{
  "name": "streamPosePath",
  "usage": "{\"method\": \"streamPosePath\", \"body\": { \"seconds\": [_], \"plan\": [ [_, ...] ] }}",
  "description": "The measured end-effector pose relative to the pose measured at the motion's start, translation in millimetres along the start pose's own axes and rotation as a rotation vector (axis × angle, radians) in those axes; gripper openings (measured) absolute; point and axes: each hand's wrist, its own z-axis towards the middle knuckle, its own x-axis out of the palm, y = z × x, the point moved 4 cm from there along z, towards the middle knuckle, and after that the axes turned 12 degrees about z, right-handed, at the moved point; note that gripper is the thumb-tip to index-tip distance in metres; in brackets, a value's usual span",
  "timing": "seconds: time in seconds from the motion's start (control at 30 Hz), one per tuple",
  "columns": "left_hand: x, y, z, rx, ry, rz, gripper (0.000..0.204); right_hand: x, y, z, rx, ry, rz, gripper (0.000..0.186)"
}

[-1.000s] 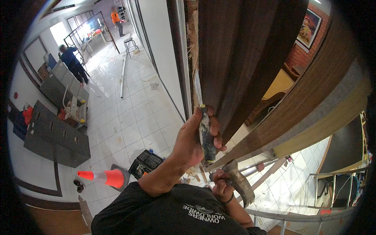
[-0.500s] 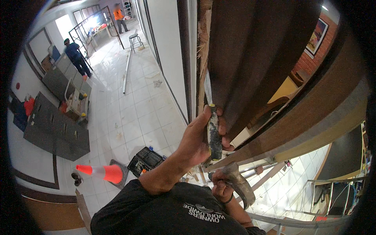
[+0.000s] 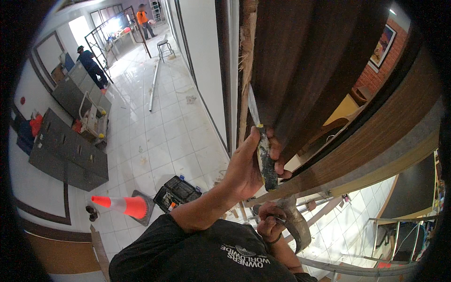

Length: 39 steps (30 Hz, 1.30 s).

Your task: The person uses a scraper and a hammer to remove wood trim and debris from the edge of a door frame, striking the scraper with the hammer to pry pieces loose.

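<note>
My left hand (image 3: 244, 167) grips a chisel by its paint-spattered dark handle (image 3: 267, 160). The blade (image 3: 253, 103) points up, its tip at the splintered pale wood strip (image 3: 246, 56) along the edge of a dark wood-grain panel (image 3: 310, 56). Lower down, my right hand (image 3: 268, 221) is closed round a hammer, whose large worn metal head (image 3: 297, 223) sits below the chisel handle.
An open toolbox (image 3: 171, 192) and an orange cone (image 3: 131, 207) lie leftward below. Grey cabinets (image 3: 66, 155), a trolley (image 3: 89, 122), a long pole (image 3: 152, 89) and a stool (image 3: 164, 47) line the corridor, with two people (image 3: 91, 66) farther off. Metal railing (image 3: 343, 265) is lower right.
The view has shifted slightly. My left hand and the chisel handle appear farther right, with the blade tip still at the splintered edge. My right hand still holds the hammer low.
</note>
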Motion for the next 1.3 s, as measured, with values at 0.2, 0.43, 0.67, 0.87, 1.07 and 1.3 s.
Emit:
{"method": "streamPosePath", "body": {
  "seconds": [0.2,0.43,0.67,0.87,1.07,1.3],
  "plan": [
    [-1,-4,-1,-0.049,-0.048,0.039,0.035,-5,-10,-10,-0.039,0.033,-0.062,0.040],
    [4,-6,2,-0.088,0.061,-0.130,0.034,-3,-6,-2,0.090,0.156,-0.113,0.024],
    [2,-2,5,-0.097,-0.010,-0.069,0.034,3,10,14,0.122,0.060,0.238,0.017],
    [-7,-9,17,-0.010,-0.103,0.046,0.033,10,6,8,-0.004,0.232,-0.336,0.019],
    [-5,-12,13,-0.007,-0.047,-0.031,0.033,7,5,18,-0.056,0.212,0.882,0.025],
    [3,6,-7,-0.071,-0.049,0.045,0.033,7,10,4,-0.253,0.050,-0.015,0.020]
  ]
}}
